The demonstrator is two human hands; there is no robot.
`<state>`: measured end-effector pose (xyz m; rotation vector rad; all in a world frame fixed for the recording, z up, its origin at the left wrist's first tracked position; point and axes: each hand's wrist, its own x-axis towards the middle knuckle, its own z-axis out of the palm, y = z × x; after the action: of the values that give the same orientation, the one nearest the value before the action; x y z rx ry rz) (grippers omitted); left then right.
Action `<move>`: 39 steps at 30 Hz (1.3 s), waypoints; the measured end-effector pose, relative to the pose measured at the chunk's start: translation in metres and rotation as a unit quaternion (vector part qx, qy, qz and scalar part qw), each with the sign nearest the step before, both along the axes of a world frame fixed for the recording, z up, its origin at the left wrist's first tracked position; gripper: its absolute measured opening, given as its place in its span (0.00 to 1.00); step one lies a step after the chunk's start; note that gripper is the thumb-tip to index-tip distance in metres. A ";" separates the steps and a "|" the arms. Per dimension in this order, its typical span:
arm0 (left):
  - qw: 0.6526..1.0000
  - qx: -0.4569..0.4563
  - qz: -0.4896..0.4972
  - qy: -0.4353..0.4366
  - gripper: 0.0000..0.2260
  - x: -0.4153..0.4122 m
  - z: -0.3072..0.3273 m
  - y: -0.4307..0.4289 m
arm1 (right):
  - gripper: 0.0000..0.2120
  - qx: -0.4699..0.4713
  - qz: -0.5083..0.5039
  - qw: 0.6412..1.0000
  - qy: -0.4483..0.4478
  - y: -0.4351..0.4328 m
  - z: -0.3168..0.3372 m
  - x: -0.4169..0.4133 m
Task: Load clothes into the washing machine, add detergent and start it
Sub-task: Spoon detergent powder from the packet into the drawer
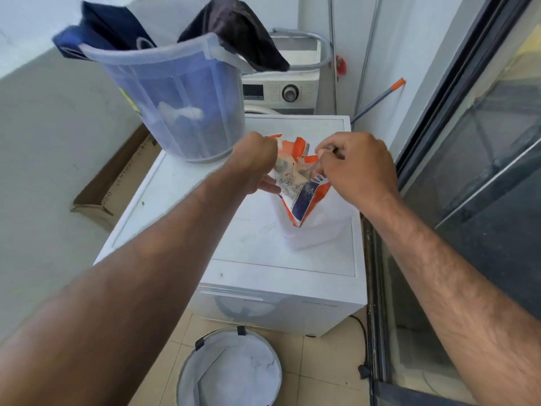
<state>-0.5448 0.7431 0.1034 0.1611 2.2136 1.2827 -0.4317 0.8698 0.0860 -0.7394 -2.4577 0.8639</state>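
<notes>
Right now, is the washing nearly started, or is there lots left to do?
Not nearly. The floor hamper looks empty, so some laundry may be loaded already. In hand: the left hand and right hand pinch the top of the orange detergent bag. Left to do: clothes sit in the bucket on the washing machine, detergent needs adding, and starting it comes last.

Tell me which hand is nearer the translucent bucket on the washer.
Left. The left hand pinches the detergent bag just right of the bucket; the right hand pinches the bag's far side, farther away.
</notes>
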 end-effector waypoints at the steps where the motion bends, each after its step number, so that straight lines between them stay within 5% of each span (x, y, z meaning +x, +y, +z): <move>1: 1.000 0.012 0.008 0.006 0.13 0.003 0.008 -0.011 | 0.10 0.005 0.010 1.000 0.006 -0.008 0.009 0.001; 7: 0.996 0.050 0.040 0.057 0.11 0.023 0.049 -0.092 | 0.11 0.028 0.068 0.996 0.045 -0.070 0.055 0.000; 21: 0.942 0.083 0.321 0.057 0.14 0.110 0.076 -0.351 | 0.10 0.038 0.309 0.948 0.061 -0.305 0.084 0.010; 30: 0.860 0.054 0.503 0.057 0.14 0.239 0.060 -0.536 | 0.08 -0.157 0.452 0.878 0.031 -0.484 0.071 0.083; 39: 0.810 -0.059 0.581 0.048 0.17 0.385 0.015 -0.702 | 0.07 -0.374 0.441 0.813 -0.071 -0.642 0.031 0.194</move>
<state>-0.1595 0.0412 0.1182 -1.4140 2.4830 1.6688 -0.2377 0.2280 0.1165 0.2456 -2.5200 2.2598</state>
